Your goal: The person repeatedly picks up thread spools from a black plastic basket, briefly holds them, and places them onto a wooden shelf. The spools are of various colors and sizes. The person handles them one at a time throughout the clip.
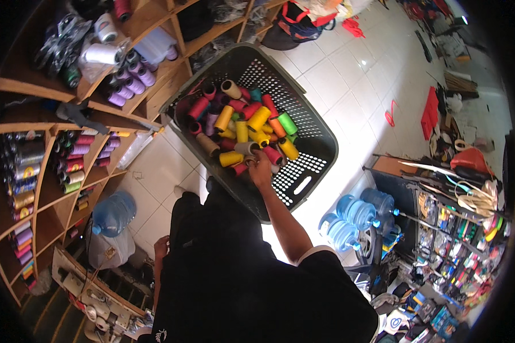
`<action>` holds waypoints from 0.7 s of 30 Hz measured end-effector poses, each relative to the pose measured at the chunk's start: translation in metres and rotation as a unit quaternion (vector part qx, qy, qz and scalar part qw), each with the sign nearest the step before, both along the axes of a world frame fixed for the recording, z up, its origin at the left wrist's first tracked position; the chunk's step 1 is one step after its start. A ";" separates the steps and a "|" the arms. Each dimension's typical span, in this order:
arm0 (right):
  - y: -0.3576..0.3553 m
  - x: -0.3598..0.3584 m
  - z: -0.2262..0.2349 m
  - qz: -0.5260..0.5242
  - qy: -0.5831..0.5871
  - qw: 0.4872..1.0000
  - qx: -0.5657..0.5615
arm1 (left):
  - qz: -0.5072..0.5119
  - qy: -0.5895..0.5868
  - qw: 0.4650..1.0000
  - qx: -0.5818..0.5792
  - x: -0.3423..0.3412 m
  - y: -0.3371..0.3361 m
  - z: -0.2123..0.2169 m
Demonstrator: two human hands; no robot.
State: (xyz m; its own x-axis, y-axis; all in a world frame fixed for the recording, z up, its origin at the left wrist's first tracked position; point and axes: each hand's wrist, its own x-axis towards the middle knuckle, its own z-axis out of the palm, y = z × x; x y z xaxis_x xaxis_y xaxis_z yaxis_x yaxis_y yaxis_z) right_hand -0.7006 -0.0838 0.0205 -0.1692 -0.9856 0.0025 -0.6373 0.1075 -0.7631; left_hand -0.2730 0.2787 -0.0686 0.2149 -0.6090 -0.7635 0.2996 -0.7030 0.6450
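A large dark plastic basket (320, 134) with perforated sides holds a heap of thread spools in yellow, red, orange, green, purple and tan. My right hand (260, 170) reaches down into its near side. The fingers are closed at a greyish-tan thread spool (246, 148) among yellow and pink ones; their tips are partly hidden. Close by lie a yellow spool (230, 159) and a pink spool (273, 155). At my left side hangs my left hand (162, 247), away from the basket, its fingers too small and partly hidden to read.
Wooden shelves (46, 171) with many thread spools line the left. A blue water jug (114, 213) stands below them, beside a sewing machine (91, 303). Several blue jugs (357, 211) stand at right, near a crowded rack (458, 228). Red scraps (430, 112) lie on the tiled floor.
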 end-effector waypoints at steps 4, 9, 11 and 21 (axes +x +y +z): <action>0.024 -0.037 0.010 -0.161 0.017 0.986 0.029 | -0.042 0.074 0.986 0.143 0.030 -0.057 0.032; 0.017 -0.079 0.032 -0.255 0.137 0.957 0.010 | -0.055 -0.093 0.979 0.175 0.000 -0.120 0.103; 0.008 -0.091 0.029 -0.262 0.135 0.956 0.011 | -0.066 -0.094 0.978 0.175 0.002 -0.131 0.115; -0.016 -0.100 -0.019 -0.158 -0.125 0.960 0.194 | -0.070 -0.077 0.968 0.228 0.011 -0.091 0.106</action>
State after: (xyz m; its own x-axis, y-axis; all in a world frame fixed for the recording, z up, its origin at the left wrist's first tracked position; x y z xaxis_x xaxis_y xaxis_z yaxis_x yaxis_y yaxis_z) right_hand -0.8004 -0.0993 0.0016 -0.4082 -0.8030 -0.4343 -0.3285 0.5731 -0.7508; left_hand -0.2619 0.1874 0.0373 0.2867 -0.2487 -0.9252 0.1051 -0.9517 0.2884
